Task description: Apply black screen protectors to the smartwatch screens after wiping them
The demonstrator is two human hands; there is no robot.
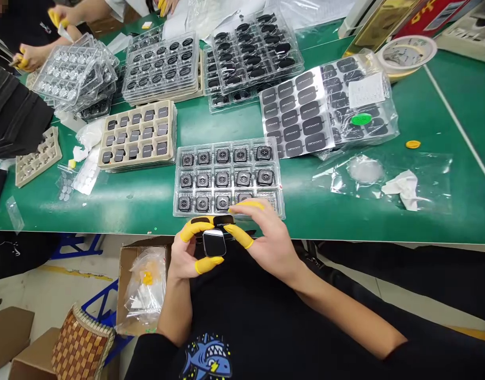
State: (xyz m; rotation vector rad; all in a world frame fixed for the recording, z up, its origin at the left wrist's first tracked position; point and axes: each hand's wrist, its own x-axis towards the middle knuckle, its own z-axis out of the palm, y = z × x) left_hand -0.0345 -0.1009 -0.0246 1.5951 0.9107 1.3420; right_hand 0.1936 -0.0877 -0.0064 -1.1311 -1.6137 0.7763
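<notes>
My left hand (186,253), with yellow finger cots, grips a square black smartwatch case (214,244) by its edges between thumb and fingers, screen facing up. Just above the watch is a black printed film sticker (223,221). The thumb and forefinger of my right hand (268,235), also in yellow cots, close on its right edge. Right beyond my hands lies a clear plastic tray (279,182) with rows of square watch cases, their sensor backs up. Its front right pocket, partly behind my right hand, shows no watch.
Sheets of black film stickers (293,116) lie at the back right, near a tape roll (406,55). A beige tray (173,124) and stacked clear trays (161,66) stand farther back. A co-worker's hands (32,57) work at upper left. A cardboard box (125,274) sits below the table edge.
</notes>
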